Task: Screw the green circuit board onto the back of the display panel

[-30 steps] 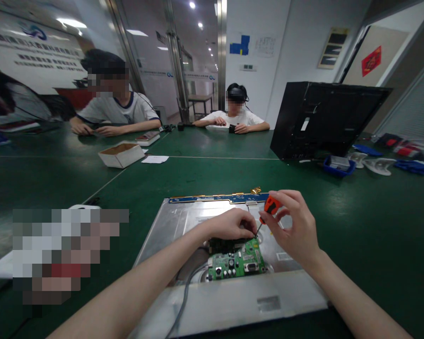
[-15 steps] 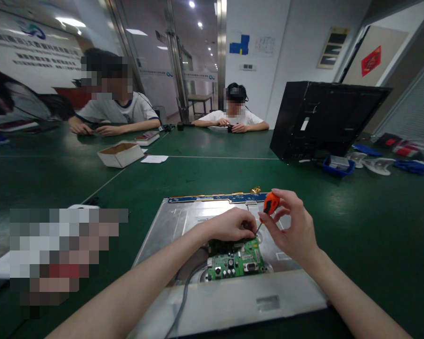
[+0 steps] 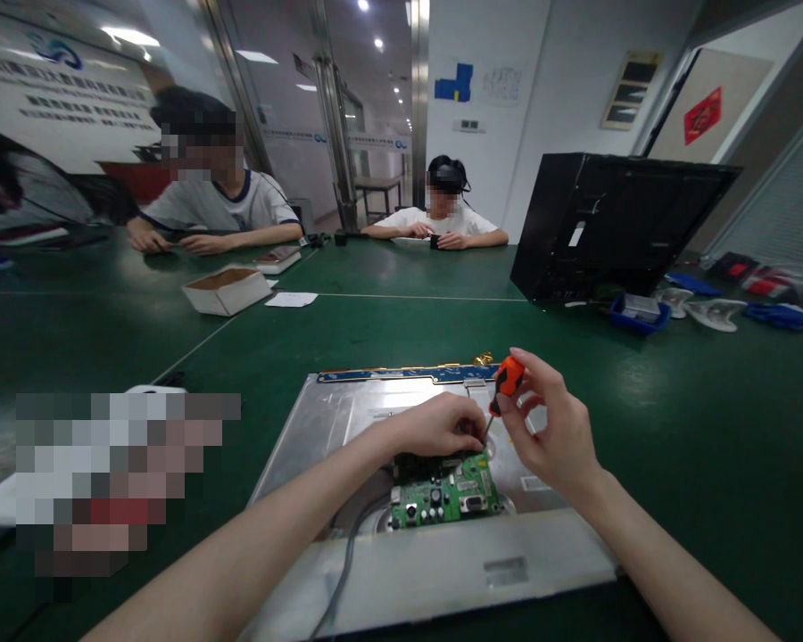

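An orange and black screwdriver [image 3: 508, 378] is held by its handle in my right hand [image 3: 557, 419], between thumb and fingers. Its shaft slants down and left to the top right corner of a green circuit board [image 3: 451, 497]. My left hand [image 3: 450, 423] is closed beside the screwdriver's tip, over the board's upper edge; whatever its fingers pinch is hidden. The board lies on a silver metal panel [image 3: 308, 441], with a blue strip board [image 3: 381, 375] along the panel's far edge. A grey cable [image 3: 349, 557] runs from the board's left side towards me.
On the green table [image 3: 375, 330] stand an open white box [image 3: 224, 299] at the left and a black monitor casing [image 3: 616, 227] at the right. A blue tray [image 3: 641, 314] sits beside the casing. Two people are seated across the table, at the left and centre.
My right hand has shifted slightly, and the screwdriver handle has moved a little up and left, with its tip near the same corner. The left hand stays almost still.
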{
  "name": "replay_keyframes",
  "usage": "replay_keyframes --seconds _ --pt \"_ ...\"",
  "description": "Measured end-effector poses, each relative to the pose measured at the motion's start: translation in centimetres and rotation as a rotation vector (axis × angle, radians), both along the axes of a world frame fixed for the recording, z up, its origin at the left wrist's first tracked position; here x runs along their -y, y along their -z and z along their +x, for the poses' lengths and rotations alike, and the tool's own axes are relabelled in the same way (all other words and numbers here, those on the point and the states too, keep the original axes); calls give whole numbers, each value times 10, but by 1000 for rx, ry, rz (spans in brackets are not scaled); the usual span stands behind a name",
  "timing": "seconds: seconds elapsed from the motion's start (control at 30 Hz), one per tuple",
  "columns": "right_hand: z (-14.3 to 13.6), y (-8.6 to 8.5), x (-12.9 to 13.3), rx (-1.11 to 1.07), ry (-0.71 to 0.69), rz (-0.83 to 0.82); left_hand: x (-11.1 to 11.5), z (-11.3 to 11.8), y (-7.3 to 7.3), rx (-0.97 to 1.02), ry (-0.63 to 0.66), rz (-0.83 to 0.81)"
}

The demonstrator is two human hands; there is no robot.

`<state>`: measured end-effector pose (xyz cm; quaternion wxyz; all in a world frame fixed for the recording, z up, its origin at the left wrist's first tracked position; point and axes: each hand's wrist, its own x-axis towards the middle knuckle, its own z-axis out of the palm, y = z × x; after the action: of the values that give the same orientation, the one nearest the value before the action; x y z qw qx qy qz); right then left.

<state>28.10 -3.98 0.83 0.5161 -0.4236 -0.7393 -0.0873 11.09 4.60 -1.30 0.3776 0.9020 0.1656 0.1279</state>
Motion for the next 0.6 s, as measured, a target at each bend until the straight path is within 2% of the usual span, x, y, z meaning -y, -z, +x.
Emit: replay_keyframes --seconds 0.17,0.37,0.6 --pt "1 4 -2 -12 27 -14 0 1 1 -9 8 6" --pt "1 0 -1 -21 -16 20 1 1 -1 5 4 -23" --pt "0 1 -2 -8 1 5 -1 1 0 -5 11 -49"
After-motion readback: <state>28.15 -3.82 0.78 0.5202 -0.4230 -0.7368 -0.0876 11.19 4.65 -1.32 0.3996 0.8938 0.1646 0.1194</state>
